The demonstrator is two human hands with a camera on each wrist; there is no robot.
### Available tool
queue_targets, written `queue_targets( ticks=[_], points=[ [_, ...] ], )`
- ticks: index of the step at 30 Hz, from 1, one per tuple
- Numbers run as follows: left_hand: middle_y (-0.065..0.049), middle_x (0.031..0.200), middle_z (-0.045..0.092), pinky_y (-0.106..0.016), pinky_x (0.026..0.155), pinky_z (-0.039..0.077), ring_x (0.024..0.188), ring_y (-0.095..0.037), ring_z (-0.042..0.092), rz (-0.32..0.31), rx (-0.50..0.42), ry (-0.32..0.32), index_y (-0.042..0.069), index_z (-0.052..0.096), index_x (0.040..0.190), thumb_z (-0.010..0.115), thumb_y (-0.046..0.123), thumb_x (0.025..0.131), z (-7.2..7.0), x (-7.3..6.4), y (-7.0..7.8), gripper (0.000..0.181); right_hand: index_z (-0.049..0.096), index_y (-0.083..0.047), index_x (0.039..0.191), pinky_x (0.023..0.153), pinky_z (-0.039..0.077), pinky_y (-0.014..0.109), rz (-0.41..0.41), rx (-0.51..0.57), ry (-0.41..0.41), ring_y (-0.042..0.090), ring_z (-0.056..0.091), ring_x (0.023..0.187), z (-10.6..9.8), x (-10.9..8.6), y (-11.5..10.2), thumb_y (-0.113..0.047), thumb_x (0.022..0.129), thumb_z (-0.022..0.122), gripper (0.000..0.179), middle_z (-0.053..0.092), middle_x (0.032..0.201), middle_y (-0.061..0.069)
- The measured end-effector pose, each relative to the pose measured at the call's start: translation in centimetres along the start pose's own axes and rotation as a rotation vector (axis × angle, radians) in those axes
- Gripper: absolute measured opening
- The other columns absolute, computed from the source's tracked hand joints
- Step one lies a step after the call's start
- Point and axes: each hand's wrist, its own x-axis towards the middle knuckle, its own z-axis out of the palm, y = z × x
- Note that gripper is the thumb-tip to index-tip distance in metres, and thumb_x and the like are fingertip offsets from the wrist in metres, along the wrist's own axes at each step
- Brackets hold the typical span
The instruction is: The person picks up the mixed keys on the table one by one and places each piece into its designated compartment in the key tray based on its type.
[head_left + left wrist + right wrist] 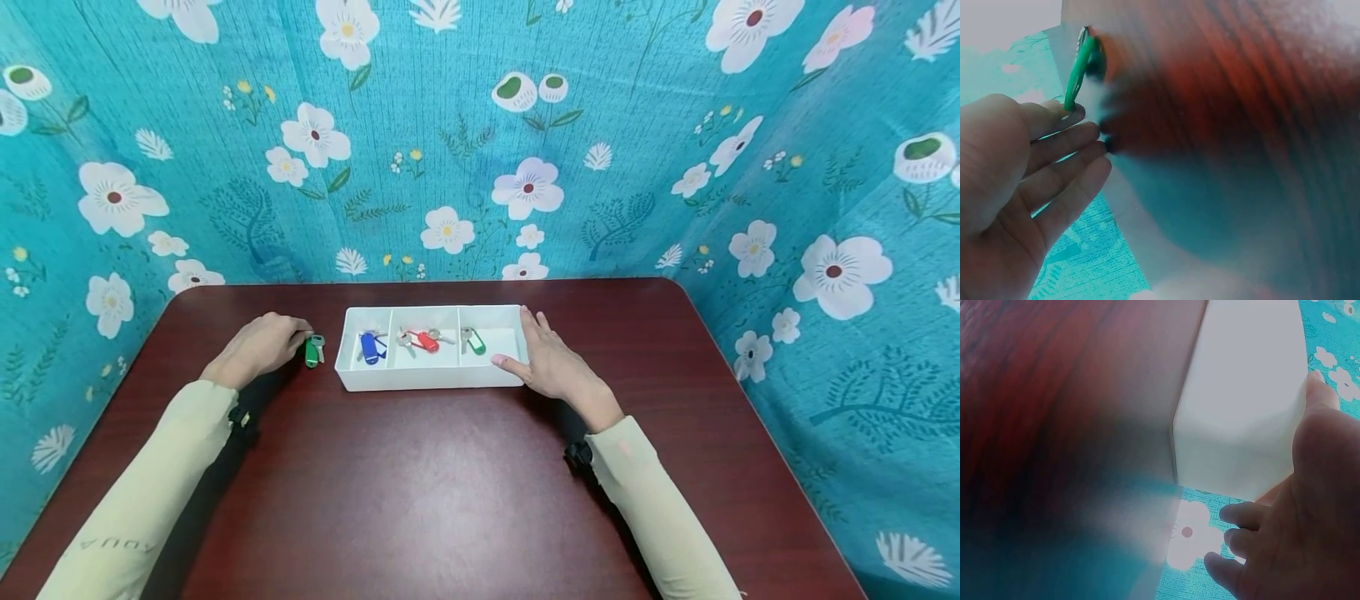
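My left hand (264, 342) is at the left of the table and pinches a green key tag (312, 352), with a silver key beside it. Close up in the left wrist view, the thumb and index finger hold the tag's end; the other fingers are extended. A white divided tray (420, 379) stands to the right. Its left compartment holds keys with a blue tag (369, 348), the middle one keys with a red tag (429, 342), the right one a key with a green tag (476, 341). My right hand (558, 367) holds the tray's right end, thumb over the rim, fingers along the outside.
A dark red-brown table (450, 475) lies under everything. Behind it and along the sides hangs a turquoise flowered cloth (450, 167). Wrist cameras sit on both wrists.
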Motion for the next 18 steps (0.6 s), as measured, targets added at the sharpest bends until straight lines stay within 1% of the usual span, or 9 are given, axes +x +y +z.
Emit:
queue_targets(
  ticks=[4, 10, 18],
  points=[
    [-0.017, 0.101, 0.078, -0.05, 0.082, 0.063, 0.079, -0.021, 0.066, -0.007, 0.003, 0.013, -0.002, 0.076, 0.119, 0.062, 0.012, 0.104, -0.3, -0.2, 0.1, 0.024, -0.001, -0.003, 0.169, 0.133, 0.022, 0.053, 0.001, 0.004, -0.005, 0.037, 0.005, 0.167, 0.0, 0.0, 0.0, -0.066, 0.101, 0.055, 0.108, 0.007, 0.179, 0.016],
    [-0.012, 0.094, 0.076, -0.043, 0.073, 0.059, 0.075, -0.019, 0.061, -0.007, -0.008, 0.025, -0.001, 0.075, 0.118, 0.061, 0.015, 0.105, -0.9, -0.4, 0.4, 0.024, -0.001, -0.003, 0.169, 0.133, 0.023, 0.053, -0.004, -0.007, 0.002, 0.038, 0.007, 0.167, 0.1, 0.1, 0.2, -0.067, 0.101, 0.054, 0.108, 0.007, 0.179, 0.016],
    [-0.005, 0.083, 0.07, -0.041, 0.073, 0.056, 0.072, -0.019, 0.058, 0.014, -0.004, 0.031, 0.001, 0.074, 0.115, 0.059, 0.015, 0.106, -1.4, -0.4, 0.7, 0.023, 0.0, -0.003, 0.169, 0.133, 0.023, 0.054, -0.004, 0.005, 0.007, 0.039, 0.008, 0.166, 0.2, 0.0, 0.2, -0.067, 0.1, 0.055, 0.108, 0.008, 0.179, 0.016]
  ],
)
